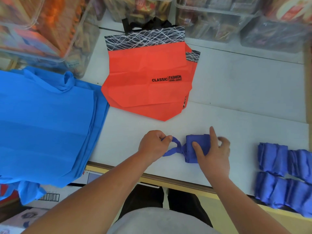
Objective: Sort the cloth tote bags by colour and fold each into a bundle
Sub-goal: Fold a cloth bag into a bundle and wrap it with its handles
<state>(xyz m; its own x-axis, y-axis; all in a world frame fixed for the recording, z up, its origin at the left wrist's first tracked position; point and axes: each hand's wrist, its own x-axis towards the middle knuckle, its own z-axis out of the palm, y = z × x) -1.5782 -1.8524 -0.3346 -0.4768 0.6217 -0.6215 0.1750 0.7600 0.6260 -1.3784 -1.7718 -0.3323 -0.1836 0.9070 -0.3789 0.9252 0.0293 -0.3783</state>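
Now, left hand (152, 144) on strap (169, 152), right hand (215, 153) on bundle (196, 140).

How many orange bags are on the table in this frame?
2 that I can tell: the top orange bag, printed CLASSIC FASHION, lies in the middle, and a second orange bag lies beneath it, its patterned band peeking out on the right. More may be hidden underneath.

Bright, flat light floods your white table (236, 85), and shadows fall faint and soft. The purple bag (194, 138) at 6 o'clock reads sharp, but your right hand (214, 154) on it smears with motion blur at the fingers. Clear tubs (211, 22) from 10 to 2 o'clock look streaky, with glare on the plastic. Edges bow with wide-angle distortion, and the purple bundles (273, 154) at 4 o'clock blur.
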